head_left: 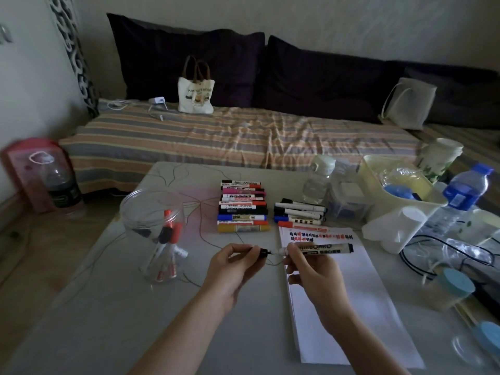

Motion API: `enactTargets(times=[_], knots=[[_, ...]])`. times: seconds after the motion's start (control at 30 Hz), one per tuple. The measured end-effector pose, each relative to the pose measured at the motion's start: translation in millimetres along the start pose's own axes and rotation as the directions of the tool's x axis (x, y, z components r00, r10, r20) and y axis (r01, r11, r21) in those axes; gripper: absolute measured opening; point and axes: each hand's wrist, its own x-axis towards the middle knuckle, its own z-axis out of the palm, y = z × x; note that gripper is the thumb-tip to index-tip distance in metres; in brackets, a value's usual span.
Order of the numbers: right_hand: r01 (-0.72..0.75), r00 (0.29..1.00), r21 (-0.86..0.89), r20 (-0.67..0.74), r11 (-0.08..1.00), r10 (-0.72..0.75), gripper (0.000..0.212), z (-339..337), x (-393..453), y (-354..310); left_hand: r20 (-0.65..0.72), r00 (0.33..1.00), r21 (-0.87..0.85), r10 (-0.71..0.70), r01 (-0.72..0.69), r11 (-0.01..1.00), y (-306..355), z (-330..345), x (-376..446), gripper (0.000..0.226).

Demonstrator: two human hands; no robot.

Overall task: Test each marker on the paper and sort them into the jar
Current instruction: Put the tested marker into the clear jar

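Observation:
My right hand (311, 269) grips a white whiteboard marker (324, 248) with a black end, held level above the top of the paper (349, 301). My left hand (235, 263) pinches its black cap (262, 252), which sits just off the bare tip. The paper bears rows of red, black and blue test marks (319, 236) near its top edge. A clear jar (154, 234) at the left holds several markers. A stack of mixed markers (243, 209) and a smaller group of white markers (300, 211) lie beyond my hands.
The table's right side is crowded: a cream plastic bin (392, 185), a blue-capped water bottle (465, 196), a small clear bottle (319, 180), black cables (443, 247) and blue-lidded containers (454, 285). A striped bed (216, 136) lies behind the table.

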Motion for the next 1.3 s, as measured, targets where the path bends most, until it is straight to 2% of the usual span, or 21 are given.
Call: enactTargets(times=[0.23, 0.63, 0.77, 1.1, 1.3], knots=[[0.018, 1.000, -0.008, -0.022, 1.000, -0.018, 0.021, 0.2, 2.7, 1.9, 0.067, 0.997, 0.017, -0.026, 0.025, 1.000, 0.0, 9.5, -4.5, 0.017], [0.130, 0.991, -0.052, -0.033, 0.990, -0.132, 0.007, -0.6, 0.7, -1.2, 0.080, 0.995, -0.022, -0.054, 0.056, 0.998, 2.2, 16.7, -6.5, 0.014], [0.151, 0.988, -0.059, -0.031, 0.987, -0.153, 0.006, -0.7, 1.8, 1.4, 0.054, 0.998, -0.010, -0.023, 0.024, 1.000, -0.4, 19.7, -7.9, 0.013], [0.069, 0.995, 0.002, -0.073, 0.998, -0.069, 0.016, 0.0, 6.1, 14.6, -0.019, 0.996, 0.064, 0.084, -0.082, 0.995, -12.2, 27.2, -13.4, 0.017], [0.032, 0.999, 0.157, 0.001, 0.987, -0.032, 0.023, 1.0, 7.0, 17.1, -0.032, 0.982, 0.122, 0.186, -0.181, 0.976, -12.8, 28.2, -11.4, 0.014]])
